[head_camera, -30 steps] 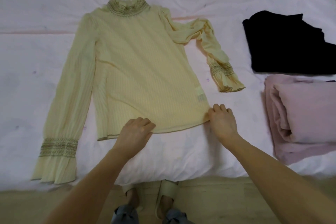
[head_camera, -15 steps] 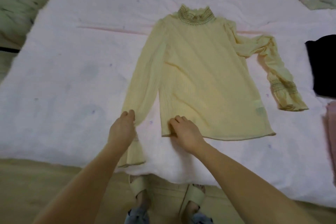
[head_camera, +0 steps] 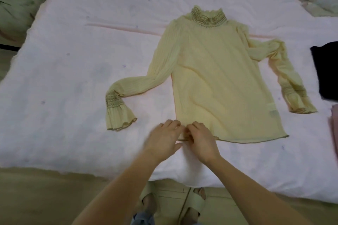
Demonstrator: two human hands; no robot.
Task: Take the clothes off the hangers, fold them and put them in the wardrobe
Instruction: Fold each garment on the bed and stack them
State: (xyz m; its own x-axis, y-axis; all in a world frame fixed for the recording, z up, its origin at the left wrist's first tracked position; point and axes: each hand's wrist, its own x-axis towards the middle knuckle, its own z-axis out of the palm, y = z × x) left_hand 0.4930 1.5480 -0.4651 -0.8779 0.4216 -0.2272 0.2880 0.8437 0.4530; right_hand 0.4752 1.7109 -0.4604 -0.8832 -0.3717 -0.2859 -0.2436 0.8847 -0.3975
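Left hand (head_camera: 163, 138) joined right hand (head_camera: 200, 138) at blouse (head_camera: 215, 82) hem (left blurred; grip unclear).

Soft, even indoor light; left hand (head_camera: 163, 138) motion-blurred, edges bowed.

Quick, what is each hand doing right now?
Left hand: open, blurred, fingers resting on the blouse hem corner.
Right hand: on the same corner; whether it pinches the hem cannot be told.
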